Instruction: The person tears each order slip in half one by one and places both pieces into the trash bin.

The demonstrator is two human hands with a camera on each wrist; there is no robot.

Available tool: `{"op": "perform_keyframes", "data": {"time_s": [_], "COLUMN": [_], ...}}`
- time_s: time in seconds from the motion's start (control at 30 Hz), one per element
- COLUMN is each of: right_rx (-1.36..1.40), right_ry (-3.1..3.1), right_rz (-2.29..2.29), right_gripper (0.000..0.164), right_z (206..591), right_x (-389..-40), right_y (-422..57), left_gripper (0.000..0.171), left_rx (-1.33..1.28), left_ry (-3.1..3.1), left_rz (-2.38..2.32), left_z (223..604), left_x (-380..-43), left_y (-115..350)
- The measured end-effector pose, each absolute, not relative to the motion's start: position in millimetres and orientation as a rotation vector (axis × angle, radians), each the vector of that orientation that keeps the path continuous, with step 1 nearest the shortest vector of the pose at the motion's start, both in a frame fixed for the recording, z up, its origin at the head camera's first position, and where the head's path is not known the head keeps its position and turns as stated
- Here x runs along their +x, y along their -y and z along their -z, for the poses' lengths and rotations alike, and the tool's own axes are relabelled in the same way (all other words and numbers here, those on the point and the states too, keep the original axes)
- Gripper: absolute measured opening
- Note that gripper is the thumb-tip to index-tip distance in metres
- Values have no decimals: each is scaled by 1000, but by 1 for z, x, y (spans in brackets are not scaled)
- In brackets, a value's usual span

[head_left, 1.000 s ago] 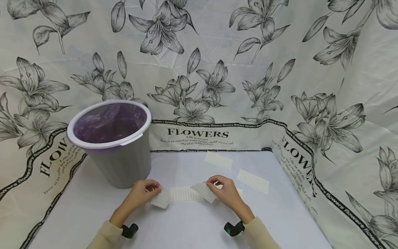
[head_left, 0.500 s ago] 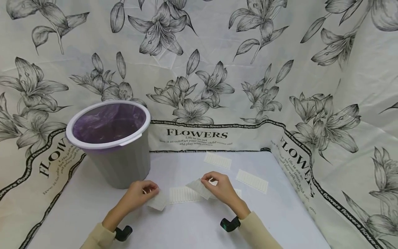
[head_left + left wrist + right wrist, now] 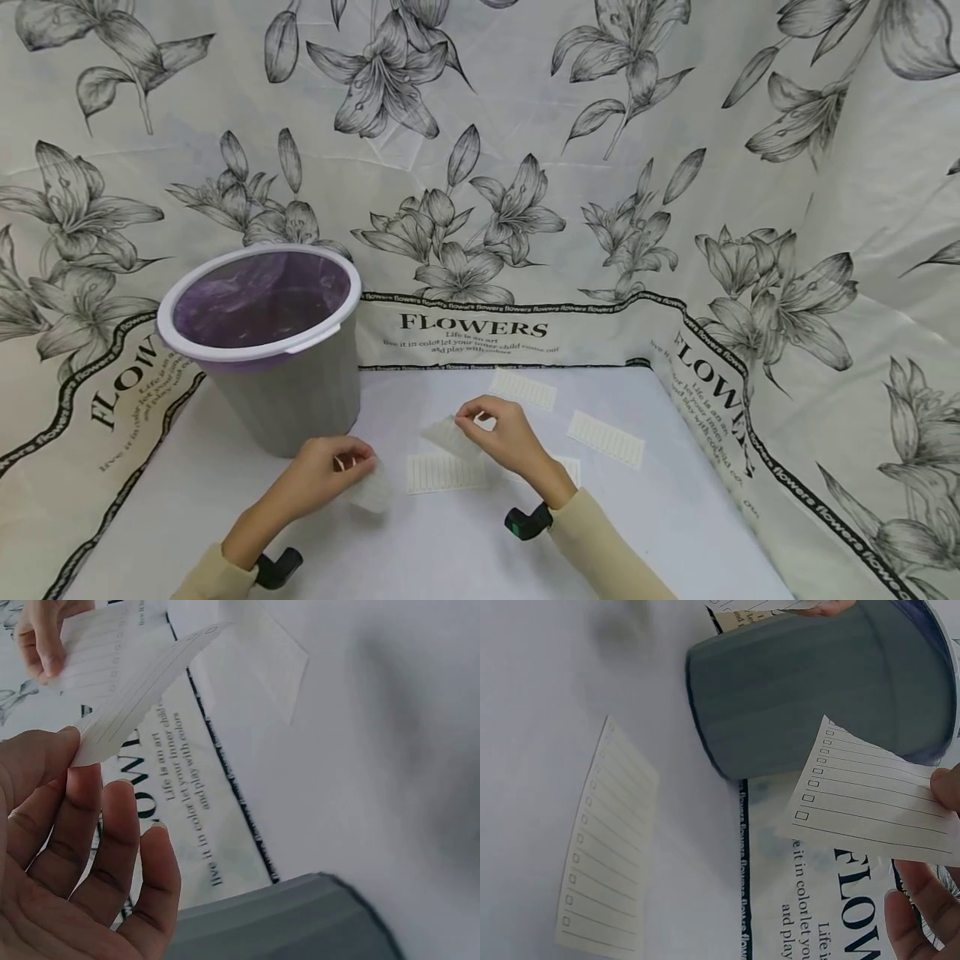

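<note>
My left hand (image 3: 318, 477) pinches a piece of lined white paper (image 3: 135, 705) between thumb and forefinger, in front of the bin, and the other fingers are loosely bent. Just above the table, my right hand (image 3: 508, 442) pinches a second piece of checklist paper (image 3: 874, 795) by its edge. Ruled lines and small tick boxes show on that piece, and one edge is uneven. Below the right hand, a checklist sheet (image 3: 444, 473) lies flat on the table. Another sheet (image 3: 567, 469) is partly hidden behind the right wrist.
A grey bin (image 3: 303, 400) with a white rim and purple liner stands at the table's back left. Two more checklist sheets lie at the back right, one sheet (image 3: 523, 389) by the curtain and one (image 3: 606, 438) farther right. A flower-print curtain (image 3: 472, 333) encloses the table.
My right hand has moved left and slightly up with its paper, towards the bin. My left hand has shifted a little left with its piece. The flat sheets stay in place.
</note>
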State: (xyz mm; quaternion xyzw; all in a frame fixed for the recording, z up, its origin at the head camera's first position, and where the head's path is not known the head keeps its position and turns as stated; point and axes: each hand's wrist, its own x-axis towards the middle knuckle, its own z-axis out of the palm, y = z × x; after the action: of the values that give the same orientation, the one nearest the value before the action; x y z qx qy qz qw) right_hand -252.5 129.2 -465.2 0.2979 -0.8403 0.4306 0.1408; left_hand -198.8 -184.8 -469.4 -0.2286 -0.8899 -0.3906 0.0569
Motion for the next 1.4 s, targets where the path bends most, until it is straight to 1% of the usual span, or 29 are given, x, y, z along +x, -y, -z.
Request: {"op": "perform_keyframes", "data": {"time_s": [0.13,0.27,0.43,0.7,0.97,1.07,1.23,1.4], "right_rx": [899,950,1022,1108,1178,1211,1241,1230], "right_ry": [2420,2395,2354,2324,2301,2261,2230,2199], "right_rz": [-1234,-1233,-1187,-1141,-1092,-1079,-1073,-1068], "right_gripper": [3,4,4,6,8,8,9,10], "right_z": [454,440,421,397,368,357,341,323], "right_x": [-256,-262,-269,-279,-287,-289,-292,-297], "right_y": [-119,-108,-95,-73,-49,-40,-28,-18], "left_gripper": [7,2,12,18,18,22,26,26], "left_rx": [-729,-766,-840,-918,-876,-852,-799,-704], "left_ry": [2646,2598,2522,2425,2396,2352,2265,2207], "left_rz": [1136,1098,1030,908,812,803,789,737], "left_z": [452,431,406,373,332,319,301,287], "left_x": [-193,-191,-192,-194,-193,-193,-193,-192], "left_y": [190,194,199,208,221,228,240,253]}}
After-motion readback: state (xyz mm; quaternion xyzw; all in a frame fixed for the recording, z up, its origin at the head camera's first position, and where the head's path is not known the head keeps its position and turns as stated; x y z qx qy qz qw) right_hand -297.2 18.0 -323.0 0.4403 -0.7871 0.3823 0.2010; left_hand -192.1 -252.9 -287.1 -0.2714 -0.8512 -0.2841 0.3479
